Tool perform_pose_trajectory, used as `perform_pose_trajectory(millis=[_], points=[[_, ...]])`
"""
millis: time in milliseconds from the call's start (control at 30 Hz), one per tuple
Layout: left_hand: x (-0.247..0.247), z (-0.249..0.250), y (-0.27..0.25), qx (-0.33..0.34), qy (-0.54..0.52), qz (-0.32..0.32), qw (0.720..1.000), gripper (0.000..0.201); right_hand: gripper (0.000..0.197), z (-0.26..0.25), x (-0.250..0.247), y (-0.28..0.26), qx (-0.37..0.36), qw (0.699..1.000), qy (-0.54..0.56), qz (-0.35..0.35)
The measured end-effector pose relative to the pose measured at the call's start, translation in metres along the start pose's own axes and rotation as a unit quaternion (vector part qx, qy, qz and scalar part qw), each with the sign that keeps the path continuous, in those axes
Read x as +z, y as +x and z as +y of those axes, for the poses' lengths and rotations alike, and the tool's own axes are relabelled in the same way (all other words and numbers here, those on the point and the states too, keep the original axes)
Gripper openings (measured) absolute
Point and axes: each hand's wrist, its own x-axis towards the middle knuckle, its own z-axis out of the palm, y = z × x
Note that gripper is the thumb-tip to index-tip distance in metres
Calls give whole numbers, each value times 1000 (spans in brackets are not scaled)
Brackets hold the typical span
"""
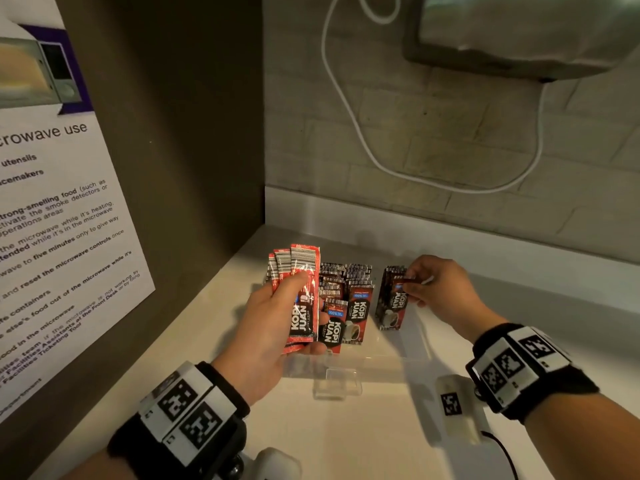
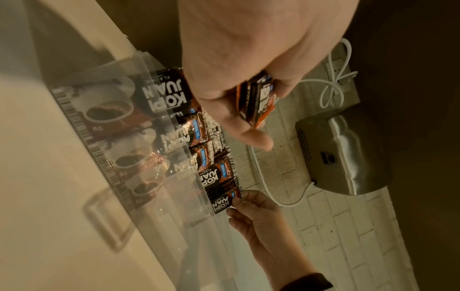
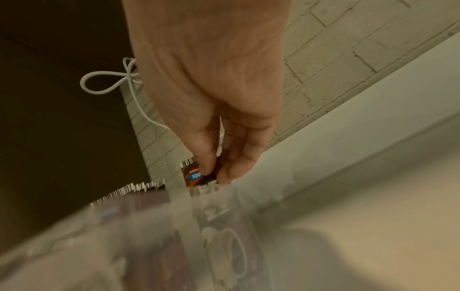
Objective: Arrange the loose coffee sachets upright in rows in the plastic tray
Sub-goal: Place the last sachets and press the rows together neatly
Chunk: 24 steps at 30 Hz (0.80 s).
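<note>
Head view: the left hand (image 1: 273, 327) grips a fanned bunch of Kopi Juan sachets (image 1: 298, 289) above the left end of the clear plastic tray (image 1: 398, 355) on the pale bench (image 1: 346, 434). The right hand (image 1: 436, 289) pinches the top of an upright sachet (image 1: 393, 299) at the tray's right side. More sachets stand in rows (image 1: 346, 299) between.

Left wrist view: thumb and fingers (image 2: 251, 135) are curled round the bunch (image 2: 259, 100).

Right wrist view: fingertips (image 3: 206, 163) pinch the sachet's top edge.
</note>
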Motion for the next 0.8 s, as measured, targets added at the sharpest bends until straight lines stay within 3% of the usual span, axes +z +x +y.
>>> perform_pose_trajectory(millis=[133,267,400,533,667,733,800], points=[[1,-1,2,-3,1,-28,1000,27,18,4,1,-1,9,1000,2,17],[2,-4,2,-14,3,-63,998,27,26,6,-2,-3,17,997,32,72],[6,-7,1,-15,10,-73,997,25,19,-12,-8,-19,-22,982,140,125],[9,-9,-1,-3,48,-87,995,19,11,-41,-12,-44,-42,962,268,13],[12,-12,-4,15,84,-110,990,18,16,-59,-9,-54,-37,957,262,-122],[11,-12,-5,18,88,-112,990,19,6,-64,-5,-55,-48,957,250,-137],[9,-10,-6,15,70,-106,992,23,6,-69,-6,-56,-66,954,274,-103]])
